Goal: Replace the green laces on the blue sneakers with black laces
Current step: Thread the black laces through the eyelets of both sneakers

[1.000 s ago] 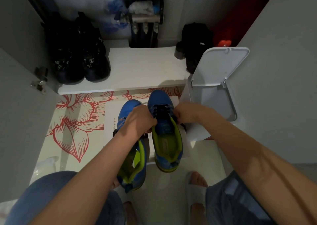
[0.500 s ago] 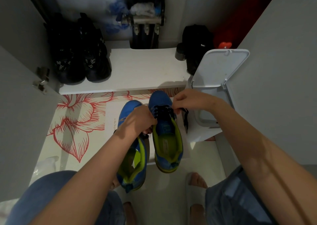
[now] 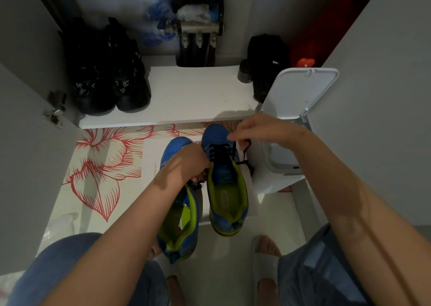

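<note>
Blue sneakers (image 3: 227,189) side by side, toes fwd, below white shelf (image 3: 198,96); L hand (image 3: 186,163) curled round throat of L-side shoe; R hand (image 3: 258,131) pinching black lace (image 3: 220,153) just beside toe of R-side shoe; open-lid white bin (image 3: 300,91) adj.

Right hand (image 3: 263,131) pinches black lace (image 3: 219,153)

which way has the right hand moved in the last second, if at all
Yes: the right hand has moved away from the body, closer to the white shelf's front edge, pinching the black lace.
</note>
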Tool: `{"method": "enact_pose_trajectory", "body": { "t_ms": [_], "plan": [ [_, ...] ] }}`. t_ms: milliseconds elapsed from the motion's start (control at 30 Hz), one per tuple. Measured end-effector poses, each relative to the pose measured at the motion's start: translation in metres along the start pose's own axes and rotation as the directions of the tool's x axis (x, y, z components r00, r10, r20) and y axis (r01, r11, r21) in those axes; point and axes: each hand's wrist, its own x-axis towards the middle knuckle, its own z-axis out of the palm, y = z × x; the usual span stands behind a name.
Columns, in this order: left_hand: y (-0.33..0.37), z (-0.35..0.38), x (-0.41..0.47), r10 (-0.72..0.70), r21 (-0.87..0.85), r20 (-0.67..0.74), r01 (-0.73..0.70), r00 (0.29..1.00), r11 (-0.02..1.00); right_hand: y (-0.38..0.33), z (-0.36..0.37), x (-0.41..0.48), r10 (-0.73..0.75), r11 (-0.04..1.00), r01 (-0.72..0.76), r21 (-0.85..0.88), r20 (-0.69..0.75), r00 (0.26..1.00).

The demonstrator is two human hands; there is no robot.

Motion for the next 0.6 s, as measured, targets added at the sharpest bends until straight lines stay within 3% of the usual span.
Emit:
{"method": "enact_pose_trajectory", "body": {
  "t_ms": [67, 133, 167, 233, 300, 367, 467, 500, 533, 567, 600],
  "plan": [
    [0.000, -0.006, -0.002, 0.031, 0.011, -0.069, -0.031, 0.997, 0.999, -0.008, -0.005, -0.003, -0.062, 0.980, 0.064, 0.189, -0.016, 0.998],
    [0.003, -0.014, -0.003, 0.139, -0.059, -0.184, -0.152, 0.973, 0.987, -0.017, -0.008, -0.009, -0.123, 0.912, 0.111, 0.395, 0.006, 0.992],
    [0.006, -0.020, -0.007, 0.192, -0.157, -0.190, -0.223, 0.963, 0.962, -0.021, -0.008, -0.011, -0.159, 0.871, 0.129, 0.474, 0.023, 0.987],
    [0.013, -0.028, -0.015, 0.339, -0.322, -0.068, -0.343, 0.938, 0.883, -0.028, -0.003, -0.013, -0.229, 0.759, 0.159, 0.631, 0.030, 0.973],
    [0.017, -0.027, -0.019, 0.448, -0.395, 0.052, -0.394, 0.892, 0.830, -0.036, 0.003, -0.011, -0.269, 0.574, 0.168, 0.802, -0.009, 0.963],
    [0.018, -0.022, -0.021, 0.470, -0.456, 0.099, -0.380, 0.877, 0.805, -0.043, 0.004, -0.005, -0.253, 0.356, 0.188, 0.915, -0.099, 0.962],
    [0.015, -0.022, -0.019, 0.478, -0.552, 0.124, -0.340, 0.869, 0.761, -0.044, 0.002, 0.004, -0.104, 0.080, 0.250, 0.965, -0.241, 0.965],
    [0.013, -0.024, -0.018, 0.466, -0.590, 0.107, -0.321, 0.878, 0.741, -0.041, 0.000, 0.006, -0.042, 0.041, 0.257, 0.966, -0.255, 0.966],
    [0.011, -0.027, -0.016, 0.443, -0.634, 0.077, -0.299, 0.893, 0.713, -0.037, -0.001, 0.007, 0.033, 0.090, 0.249, 0.964, -0.252, 0.967],
    [0.009, -0.029, -0.015, 0.407, -0.672, 0.036, -0.279, 0.913, 0.686, -0.032, -0.003, 0.007, 0.118, 0.289, 0.206, 0.935, -0.249, 0.961],
    [0.007, -0.030, -0.013, 0.363, -0.677, -0.016, -0.277, 0.932, 0.681, -0.025, -0.005, 0.006, 0.208, 0.609, 0.098, 0.787, -0.277, 0.938]
  ]
}}
